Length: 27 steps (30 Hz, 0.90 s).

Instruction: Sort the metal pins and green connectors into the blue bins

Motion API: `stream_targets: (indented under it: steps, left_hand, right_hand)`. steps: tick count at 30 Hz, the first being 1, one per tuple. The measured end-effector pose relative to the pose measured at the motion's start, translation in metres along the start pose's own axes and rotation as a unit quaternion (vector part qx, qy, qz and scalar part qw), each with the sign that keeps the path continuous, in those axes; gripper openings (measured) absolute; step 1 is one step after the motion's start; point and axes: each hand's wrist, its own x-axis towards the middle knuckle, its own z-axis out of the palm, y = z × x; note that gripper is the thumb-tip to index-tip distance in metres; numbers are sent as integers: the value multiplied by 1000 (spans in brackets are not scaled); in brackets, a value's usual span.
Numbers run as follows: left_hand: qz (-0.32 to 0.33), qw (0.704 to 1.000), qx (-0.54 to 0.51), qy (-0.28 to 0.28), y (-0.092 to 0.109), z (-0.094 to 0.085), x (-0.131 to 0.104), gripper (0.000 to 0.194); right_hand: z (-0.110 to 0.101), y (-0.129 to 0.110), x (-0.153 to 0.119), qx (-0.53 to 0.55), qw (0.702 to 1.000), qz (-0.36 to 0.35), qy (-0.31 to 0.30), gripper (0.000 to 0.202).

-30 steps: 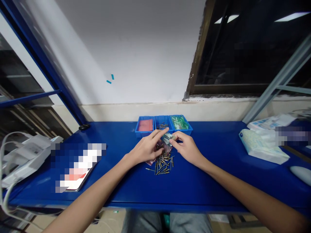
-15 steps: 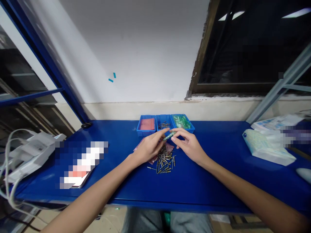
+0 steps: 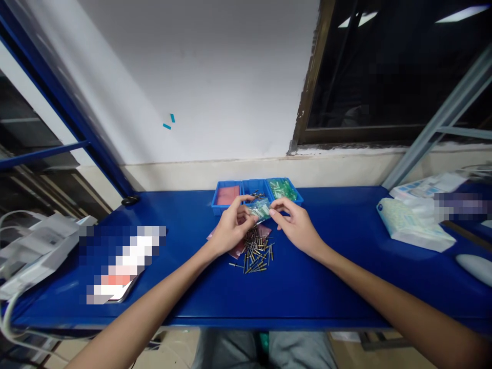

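Between both hands is a small clear plastic bag (image 3: 260,210) with green and white pieces inside. My left hand (image 3: 230,225) pinches its left side, and my right hand (image 3: 294,221) grips its right edge between thumb and fingers. Below them a loose pile of pop rivets (image 3: 257,253) lies on the blue table, partly over a pink plastic bag (image 3: 236,250). Behind the hands stand a blue bin with pink bags (image 3: 228,195), a bin with rivets (image 3: 258,196) and a bin with green-and-white pieces (image 3: 282,188).
A phone-like device (image 3: 125,289), partly blurred out, lies on the left of the blue table (image 3: 330,302). White power strips and cables (image 3: 42,251) crowd the left edge. At the right are a soft tissue pack (image 3: 417,228) and a white mouse-like object (image 3: 476,269).
The plastic bag has turned from nearly edge-on to its flat side facing me. Both hands still hold it, and the camera view has shifted slightly.
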Motion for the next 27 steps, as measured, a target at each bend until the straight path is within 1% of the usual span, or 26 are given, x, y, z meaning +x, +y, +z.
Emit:
stream_targets:
  steps: [2, 5, 8, 10, 12, 14, 17, 20, 22, 24, 27]
  left_hand:
    - [-2, 1000, -7, 13, -1, 2, 4, 41]
    - [11, 999, 49, 7, 1, 4, 19, 38]
    - [35, 989, 143, -21, 3, 9, 47, 33]
    - [43, 981, 189, -28, 1, 16, 69, 33]
    - [39, 973, 226, -33, -3, 25, 89, 32]
    - [21, 965, 258, -37, -7, 34, 103, 31]
    - [-13, 950, 309, -31, -12, 47, 110, 32]
    - [-14, 931, 366, -5, -14, 54, 107, 33]
    - [-7, 917, 399, 15, -15, 56, 106, 32]
    - [-6, 908, 418, 28, -16, 57, 107, 32]
    - [-7, 906, 424, 15, -17, 59, 110, 30]
  right_hand:
    - [-5, 1, 5, -43, 999, -6, 20, 16]
    - [-16, 3, 16, -82, 996, -13, 45, 15]
    - [-31, 6, 28, -116, 989, -33, 85, 17]
    - [-40, 12, 34, -166, 979, -51, 107, 23]
    - [-48, 21, 38, -234, 963, -68, 116, 26]
    - [-55, 32, 41, -297, 945, -72, 115, 29]
    - [-59, 46, 43, -358, 925, -68, 108, 29]
    - [-58, 55, 45, -397, 908, -83, 102, 18]
    - [-57, 57, 46, -415, 900, -93, 97, 16]
    - [-56, 57, 45, -422, 896, -105, 91, 18]
    - [-56, 55, 43, -429, 891, -127, 76, 21]
